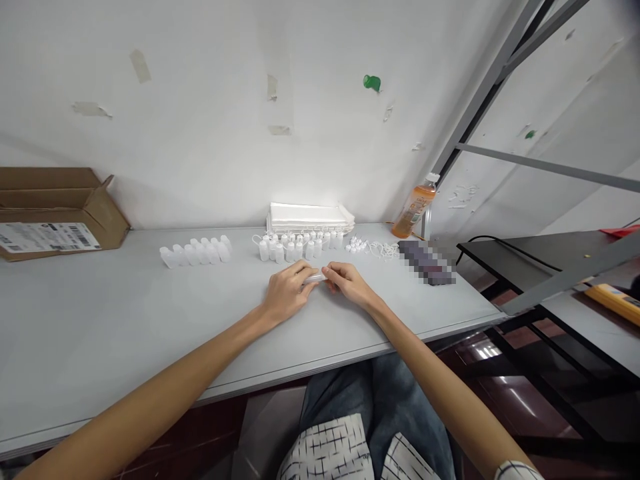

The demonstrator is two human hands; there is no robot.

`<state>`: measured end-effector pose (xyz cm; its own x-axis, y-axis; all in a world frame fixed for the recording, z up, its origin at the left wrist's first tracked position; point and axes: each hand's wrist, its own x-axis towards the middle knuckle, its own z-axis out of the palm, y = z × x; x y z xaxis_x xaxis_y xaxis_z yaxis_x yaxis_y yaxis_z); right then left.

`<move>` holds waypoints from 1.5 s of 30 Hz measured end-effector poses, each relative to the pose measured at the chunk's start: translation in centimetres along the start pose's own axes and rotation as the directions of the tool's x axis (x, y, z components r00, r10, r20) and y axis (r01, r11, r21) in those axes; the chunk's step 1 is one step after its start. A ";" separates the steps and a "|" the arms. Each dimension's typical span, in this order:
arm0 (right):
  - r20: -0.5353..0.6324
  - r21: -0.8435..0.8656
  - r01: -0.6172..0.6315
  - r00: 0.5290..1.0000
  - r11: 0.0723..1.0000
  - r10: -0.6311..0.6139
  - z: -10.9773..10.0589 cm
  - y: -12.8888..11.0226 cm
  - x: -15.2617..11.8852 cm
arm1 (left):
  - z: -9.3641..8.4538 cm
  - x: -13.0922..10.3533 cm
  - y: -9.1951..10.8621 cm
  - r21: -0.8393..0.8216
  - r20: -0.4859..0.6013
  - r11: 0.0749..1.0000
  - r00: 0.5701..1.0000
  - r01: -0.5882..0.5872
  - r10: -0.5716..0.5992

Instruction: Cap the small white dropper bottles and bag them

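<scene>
Over the grey table, my left hand [291,291] is wrapped round a small translucent plastic bottle [313,277], which lies on its side with its neck end to the right. My right hand [347,281] pinches at that neck end; its fingertips hide what is between them. Just beyond my hands stand rows of small white bottles [291,251], some with looped cords or straps at their tops. A heap of small white caps or tips [357,245] lies right of them, beside a tangle of white loops [384,250]. Several uncapped translucent bottles [197,253] form a group farther left.
A stack of white trays or sheets [311,217] rests against the wall. On the left is an open cardboard box [103,215]. An orange drink bottle [416,208] leans at the back right, near a blurred dark object [427,262] and a grey metal frame [483,97].
</scene>
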<state>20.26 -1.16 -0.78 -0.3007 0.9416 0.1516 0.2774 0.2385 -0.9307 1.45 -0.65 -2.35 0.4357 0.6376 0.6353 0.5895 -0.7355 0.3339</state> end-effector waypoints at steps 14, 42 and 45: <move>0.040 0.032 -0.047 0.998 0.998 0.046 -0.4 -0.4 -0.4 | 0.4 0.4 0.3 -0.238 0.052 0.957 0.986 0.167 -0.159; 0.065 0.113 -0.067 0.996 0.991 0.060 -0.6 -0.6 -0.5 | 0.0 0.8 -0.1 -0.364 0.066 0.921 0.990 0.137 -0.121; -0.005 0.158 -0.099 0.995 0.982 0.101 -0.6 -0.3 -0.3 | -0.3 1.0 -0.1 -0.371 0.104 0.903 0.976 0.217 -0.192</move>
<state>20.86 -1.34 -0.35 -0.2670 0.9619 0.0582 0.1582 0.1033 -0.9820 1.66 -0.03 -1.58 0.3829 0.7872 0.4833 0.3746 -0.6106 0.6977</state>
